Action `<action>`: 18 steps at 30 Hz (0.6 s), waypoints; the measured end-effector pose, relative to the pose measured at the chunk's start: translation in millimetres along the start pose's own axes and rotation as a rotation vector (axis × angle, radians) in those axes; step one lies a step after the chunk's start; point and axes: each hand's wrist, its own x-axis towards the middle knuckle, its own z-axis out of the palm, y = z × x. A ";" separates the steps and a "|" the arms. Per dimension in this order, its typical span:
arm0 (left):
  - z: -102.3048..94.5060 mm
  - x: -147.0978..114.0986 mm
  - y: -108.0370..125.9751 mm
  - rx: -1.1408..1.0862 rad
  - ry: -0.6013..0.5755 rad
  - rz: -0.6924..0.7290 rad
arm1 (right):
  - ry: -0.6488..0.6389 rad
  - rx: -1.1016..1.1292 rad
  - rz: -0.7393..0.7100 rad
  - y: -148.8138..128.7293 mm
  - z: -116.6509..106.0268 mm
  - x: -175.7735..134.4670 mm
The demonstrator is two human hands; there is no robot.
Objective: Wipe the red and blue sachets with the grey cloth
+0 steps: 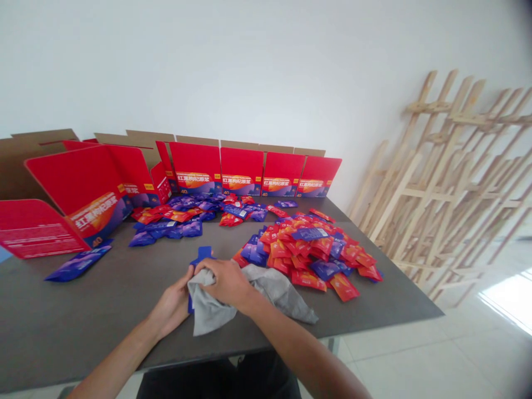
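Near the front of the table, my left hand (173, 303) grips a blue pouch (204, 254), whose narrow top end sticks out beyond the fingers. Bunched in my right hand (228, 282) is a grey cloth (211, 315), pressed against the pouch and covering most of it. Part of the cloth trails over the tabletop to the right. Just beyond it lies a large heap of red and blue pouches (291, 246). A single blue pouch (78, 262) rests by itself on the left.
Open red cartons (197, 160) line the back of the dark table (137, 299), with a larger flapped carton (75, 194) at the left. More pouches (168, 226) lie in front of them. Wooden easels (432, 183) stand against the wall, right of the table.
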 end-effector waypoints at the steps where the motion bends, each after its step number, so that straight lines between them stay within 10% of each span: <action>1: 0.3 -0.5 -1.0 0.003 0.009 -0.018 | 0.056 0.007 0.048 -0.6 -0.8 0.6; 5: -2.3 -0.9 -2.3 0.023 0.020 -0.019 | 0.074 0.016 0.075 -0.3 -0.8 0.5; 11: 2.3 10.1 25.8 0.032 0.036 0.153 | -0.249 -0.079 -0.176 3.7 7.8 -2.1; 18: 102.3 68.5 58.7 0.421 -0.127 0.464 | -0.273 -0.138 -0.158 7.1 15.3 -0.3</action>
